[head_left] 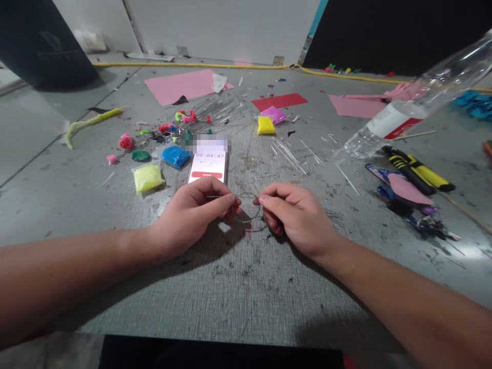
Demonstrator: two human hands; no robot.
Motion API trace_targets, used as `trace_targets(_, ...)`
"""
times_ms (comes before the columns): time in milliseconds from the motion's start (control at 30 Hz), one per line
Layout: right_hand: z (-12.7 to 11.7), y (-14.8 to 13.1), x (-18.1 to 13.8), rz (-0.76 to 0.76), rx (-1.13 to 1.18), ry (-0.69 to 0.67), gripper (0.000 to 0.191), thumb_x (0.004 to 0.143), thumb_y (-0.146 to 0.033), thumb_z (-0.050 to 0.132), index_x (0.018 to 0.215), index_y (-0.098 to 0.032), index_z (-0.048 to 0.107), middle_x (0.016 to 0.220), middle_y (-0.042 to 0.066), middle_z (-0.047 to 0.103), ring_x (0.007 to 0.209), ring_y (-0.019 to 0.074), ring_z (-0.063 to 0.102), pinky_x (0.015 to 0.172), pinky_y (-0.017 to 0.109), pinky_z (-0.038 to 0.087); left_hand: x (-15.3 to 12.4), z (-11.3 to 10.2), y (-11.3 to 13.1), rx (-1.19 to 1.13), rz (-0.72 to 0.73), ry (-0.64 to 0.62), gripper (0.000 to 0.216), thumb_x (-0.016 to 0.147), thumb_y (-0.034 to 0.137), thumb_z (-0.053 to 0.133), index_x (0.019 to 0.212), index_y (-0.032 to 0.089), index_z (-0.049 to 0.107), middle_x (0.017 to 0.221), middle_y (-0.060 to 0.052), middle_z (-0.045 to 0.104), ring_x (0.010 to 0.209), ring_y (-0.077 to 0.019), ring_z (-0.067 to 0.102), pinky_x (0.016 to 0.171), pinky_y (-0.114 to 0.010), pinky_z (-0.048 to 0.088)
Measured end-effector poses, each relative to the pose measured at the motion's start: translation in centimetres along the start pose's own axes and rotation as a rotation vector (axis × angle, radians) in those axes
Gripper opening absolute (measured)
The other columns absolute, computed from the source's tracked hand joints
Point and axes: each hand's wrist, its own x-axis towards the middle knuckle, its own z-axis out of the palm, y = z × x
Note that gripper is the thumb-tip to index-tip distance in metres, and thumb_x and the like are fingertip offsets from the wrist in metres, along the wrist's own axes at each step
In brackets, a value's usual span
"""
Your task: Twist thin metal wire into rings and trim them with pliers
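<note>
Between my hands is a thin metal wire bent into a round loop, held just above the grey table. My left hand pinches the loop's left side between thumb and forefinger, and a straight end of wire sticks out to the left behind the fingers. On the opposite side my right hand pinches the wire with thumb and forefinger. Its other fingers are curled under. Right behind my left hand lies a phone with a running timer on its screen.
Packets of yellow clay and blue clay lie left of the phone. Loose straight wires are scattered behind my hands. A plastic bottle and yellow-black pliers are at the right. Pink paper lies farther back.
</note>
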Motion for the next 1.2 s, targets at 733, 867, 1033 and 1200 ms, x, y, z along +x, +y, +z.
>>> trace_targets(733,-0.07,0.21,0.01,-0.005,-0.004,-0.009,0.012,0.086,-0.030,0.064,0.080,-0.019,0.064,0.049,-0.007,0.052,0.044,0.0079,0.043,0.039,0.021,0.032,0.22,0.09,0.36,-0.076,-0.114,-0.050,0.006,0.081,0.018,0.073,0.087,0.017,0.074,0.075,-0.003,0.077,0.067,-0.0132,0.071,0.065,-0.024,0.057)
trace_targets(867,-0.04,0.23,0.03,0.004,-0.008,-0.010,0.012,0.086,-0.030,0.064,0.082,-0.019,0.065,0.050,-0.007,0.052,0.044,0.0081,0.043,0.040,0.022,0.031,0.16,0.17,0.42,-0.077,-0.101,-0.060,0.003,0.081,0.018,0.073,0.084,0.018,0.073,0.075,-0.002,0.077,0.068,-0.0125,0.071,0.067,-0.023,0.057)
trace_targets(1033,0.09,0.27,0.03,0.001,0.000,-0.009,0.013,0.086,-0.031,0.065,0.082,-0.019,0.064,0.051,-0.007,0.052,0.045,0.0082,0.044,0.041,0.022,0.032,0.12,0.22,0.58,-0.070,-0.093,-0.052,0.002,0.081,0.016,0.072,0.082,0.017,0.072,0.074,-0.001,0.077,0.068,-0.0110,0.071,0.068,-0.022,0.057)
trace_targets(1200,0.04,0.30,0.03,-0.022,0.000,0.009,0.013,0.086,-0.031,0.066,0.082,-0.019,0.065,0.056,-0.006,0.054,0.047,0.0080,0.047,0.043,0.022,0.035,0.14,0.14,0.48,-0.085,-0.094,-0.057,0.002,0.081,0.016,0.072,0.083,0.017,0.071,0.074,-0.001,0.076,0.068,-0.0115,0.071,0.068,-0.023,0.057)
